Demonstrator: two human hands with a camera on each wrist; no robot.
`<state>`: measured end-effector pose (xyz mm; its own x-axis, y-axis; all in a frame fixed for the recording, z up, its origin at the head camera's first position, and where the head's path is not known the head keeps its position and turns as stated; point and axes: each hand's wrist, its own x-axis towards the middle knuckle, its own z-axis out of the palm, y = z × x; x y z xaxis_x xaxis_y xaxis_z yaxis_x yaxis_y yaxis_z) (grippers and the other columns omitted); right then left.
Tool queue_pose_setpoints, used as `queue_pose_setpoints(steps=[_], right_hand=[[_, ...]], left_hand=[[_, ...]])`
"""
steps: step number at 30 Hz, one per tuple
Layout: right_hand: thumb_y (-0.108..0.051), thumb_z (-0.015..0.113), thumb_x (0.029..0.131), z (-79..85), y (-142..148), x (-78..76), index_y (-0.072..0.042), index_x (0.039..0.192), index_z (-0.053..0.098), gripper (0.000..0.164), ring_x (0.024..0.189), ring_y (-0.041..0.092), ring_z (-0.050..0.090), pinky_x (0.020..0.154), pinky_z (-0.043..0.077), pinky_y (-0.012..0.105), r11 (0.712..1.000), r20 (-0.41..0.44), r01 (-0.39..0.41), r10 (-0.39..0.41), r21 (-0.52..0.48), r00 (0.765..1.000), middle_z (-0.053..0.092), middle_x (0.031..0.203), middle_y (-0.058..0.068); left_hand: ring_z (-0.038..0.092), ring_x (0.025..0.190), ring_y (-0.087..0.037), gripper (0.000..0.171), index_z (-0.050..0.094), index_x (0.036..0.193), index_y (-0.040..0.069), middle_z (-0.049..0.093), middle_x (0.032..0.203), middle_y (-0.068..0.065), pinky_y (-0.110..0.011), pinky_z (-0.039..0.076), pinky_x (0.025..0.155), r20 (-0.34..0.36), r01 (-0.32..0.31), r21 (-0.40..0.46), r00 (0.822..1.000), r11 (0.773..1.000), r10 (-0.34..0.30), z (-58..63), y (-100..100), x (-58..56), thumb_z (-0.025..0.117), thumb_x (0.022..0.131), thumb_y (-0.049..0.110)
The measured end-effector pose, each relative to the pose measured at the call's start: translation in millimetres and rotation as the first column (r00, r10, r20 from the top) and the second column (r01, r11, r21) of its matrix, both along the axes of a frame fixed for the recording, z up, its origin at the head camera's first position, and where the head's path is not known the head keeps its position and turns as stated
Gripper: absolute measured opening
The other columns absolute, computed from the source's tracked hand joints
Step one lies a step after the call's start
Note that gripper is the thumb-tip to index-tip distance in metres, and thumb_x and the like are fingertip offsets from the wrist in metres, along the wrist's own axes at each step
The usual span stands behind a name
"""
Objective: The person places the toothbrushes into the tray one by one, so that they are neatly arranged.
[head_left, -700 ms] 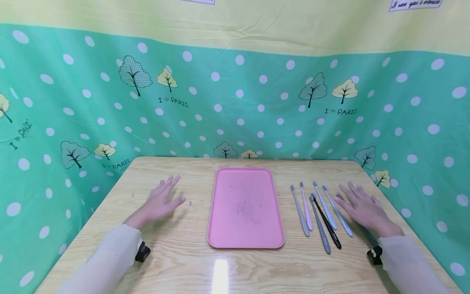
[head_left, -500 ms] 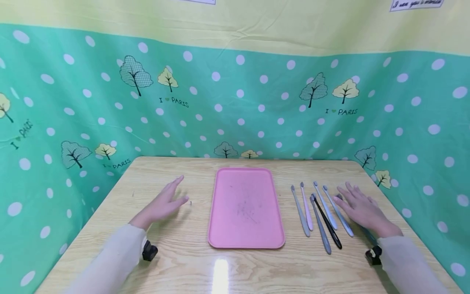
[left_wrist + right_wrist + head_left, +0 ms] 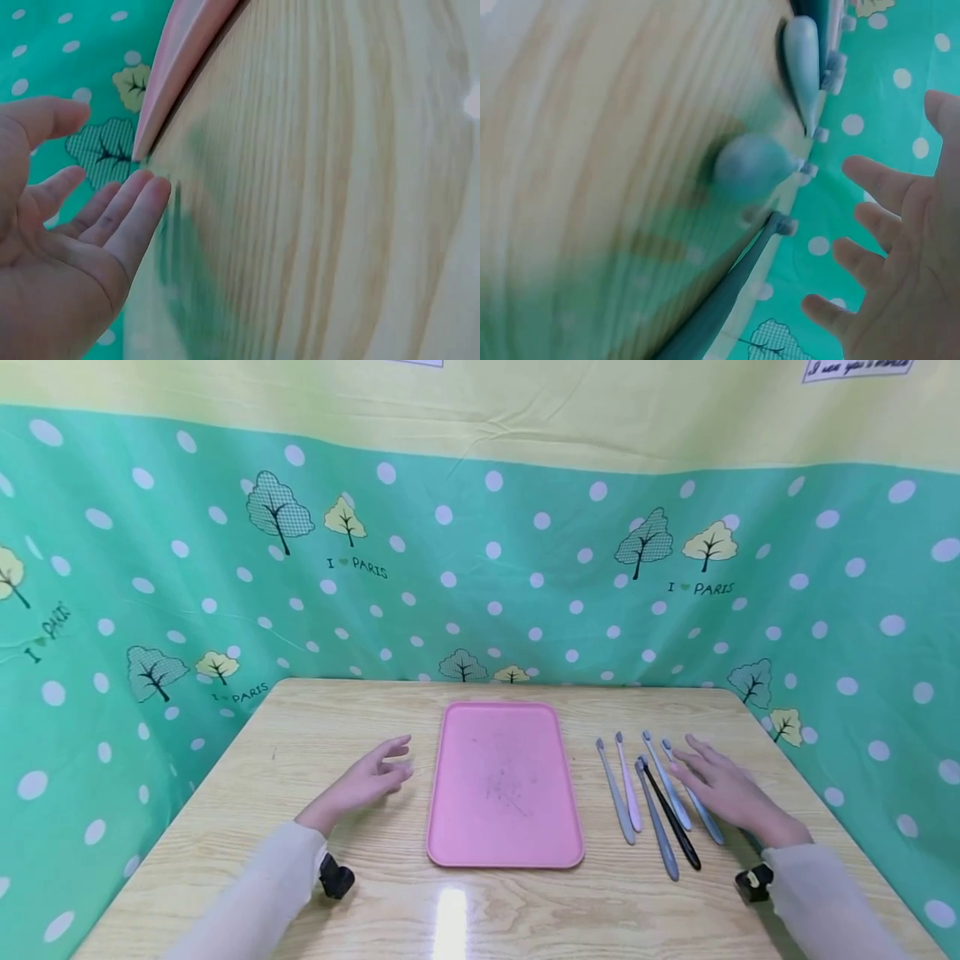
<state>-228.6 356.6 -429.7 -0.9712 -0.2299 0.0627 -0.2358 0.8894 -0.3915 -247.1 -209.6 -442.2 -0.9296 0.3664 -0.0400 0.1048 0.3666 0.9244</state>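
Right hand (image 3: 731, 789): fingers spread, toothbrushes (image 3: 670, 815) beneath and beside them (none gripped). Left hand (image 3: 363, 781): fingers loosely extended, tray (image 3: 504, 743) near their tips. All handling apparently remains.

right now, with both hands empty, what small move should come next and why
Probably lower the right hand and pinch the rightmost light-blue toothbrush: the hand is open and empty, and the head view shows it overlapping that brush.

The left sleeve (image 3: 258, 885) and right sleeve (image 3: 825, 893) are long, plain and off-white. Beside each sits a small, black, boxy camera (image 3: 336, 877).
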Motion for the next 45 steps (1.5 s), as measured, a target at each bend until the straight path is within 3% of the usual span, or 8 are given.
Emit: queue_pose_setpoints(steps=[10,18,21,24,27,30,36,45], right_hand=[[-0.040,0.045,0.107,2.2,-13.6,1.2,0.005,0.139,0.055,0.056,0.138,0.055,0.026,0.104,0.026,0.078,0.997,-0.030,-0.055,0.054,-0.050,0.998,0.030,0.156,0.029],[-0.032,0.052,0.105,6.2,-28.6,3.2,0.006,0.134,0.059,0.048,0.137,0.053,0.030,0.106,0.032,0.072,0.987,-0.015,-0.120,0.120,-0.102,0.993,0.040,0.149,0.031],[-0.029,0.058,0.103,7.8,-33.9,3.8,0.003,0.133,0.061,0.044,0.129,0.049,0.043,0.101,0.042,0.068,0.986,-0.023,-0.145,0.143,-0.083,0.989,0.048,0.142,0.028],[-0.023,0.063,0.100,9.4,-39.0,5.5,0.001,0.131,0.063,0.039,0.111,0.037,0.059,0.088,0.054,0.055,0.981,-0.028,-0.176,0.174,-0.079,0.984,0.058,0.132,0.023],[-0.017,0.066,0.098,10.2,-43.6,7.0,0.001,0.129,0.064,0.036,0.095,0.024,0.063,0.073,0.057,0.036,0.973,-0.012,-0.202,0.202,-0.110,0.979,0.063,0.121,0.017],[-0.014,0.068,0.096,9.4,-48.6,8.3,0.002,0.127,0.065,0.035,0.087,0.018,0.061,0.065,0.056,0.027,0.967,0.016,-0.209,0.213,-0.146,0.977,0.066,0.109,0.010],[-0.016,0.073,0.092,6.1,-55.7,9.1,-0.002,0.123,0.068,0.035,0.079,0.010,0.060,0.060,0.054,0.024,0.966,0.033,-0.206,0.213,-0.156,0.976,0.067,0.095,-0.005],[-0.019,0.075,0.091,1.6,-64.5,12.4,-0.008,0.112,0.067,0.024,0.083,0.013,0.061,0.064,0.054,0.026,0.943,0.126,-0.210,0.249,-0.259,0.960,0.067,0.097,-0.002]], left_hand=[[0.044,0.134,-0.045,0.069,0.026,0.158,0.004,0.030,0.155,-0.027,-0.040,0.058,0.093,0.154,-0.023,0.152,0.988,0.988,-0.001,-10.5,23.7,-1.8,0.061,0.098,0.007],[0.047,0.130,-0.045,0.071,0.028,0.156,0.001,0.033,0.152,-0.028,-0.043,0.060,0.090,0.191,-0.035,0.211,0.982,0.977,-0.006,-12.4,38.0,-0.9,0.059,0.093,-0.005],[0.051,0.128,-0.043,0.072,0.029,0.155,0.000,0.037,0.150,-0.028,-0.041,0.061,0.088,0.192,-0.056,0.190,0.981,0.980,0.019,-13.2,41.3,-0.1,0.062,0.091,-0.005],[0.053,0.126,-0.042,0.073,0.029,0.155,-0.001,0.040,0.149,-0.028,-0.040,0.061,0.088,0.190,-0.056,0.155,0.981,0.986,0.026,-13.3,43.9,1.2,0.064,0.091,-0.004],[0.053,0.126,-0.040,0.073,0.030,0.155,0.000,0.043,0.147,-0.026,-0.038,0.060,0.089,0.185,-0.047,0.120,0.982,0.992,0.024,-13.5,45.7,1.5,0.065,0.091,-0.003],[0.053,0.126,-0.039,0.071,0.033,0.154,-0.001,0.047,0.145,-0.025,-0.037,0.060,0.089,0.190,-0.042,0.104,0.982,0.994,0.022,-14.1,46.2,1.3,0.065,0.090,-0.005],[0.052,0.127,-0.039,0.070,0.034,0.153,-0.003,0.050,0.142,-0.026,-0.038,0.060,0.091,0.207,-0.028,0.099,0.978,0.995,0.007,-12.0,46.6,0.9,0.064,0.090,-0.005],[0.051,0.128,-0.040,0.072,0.032,0.154,-0.003,0.049,0.142,-0.027,-0.039,0.059,0.091,0.207,-0.018,0.104,0.978,0.994,-0.004,-11.3,45.4,0.3,0.065,0.090,-0.005]])
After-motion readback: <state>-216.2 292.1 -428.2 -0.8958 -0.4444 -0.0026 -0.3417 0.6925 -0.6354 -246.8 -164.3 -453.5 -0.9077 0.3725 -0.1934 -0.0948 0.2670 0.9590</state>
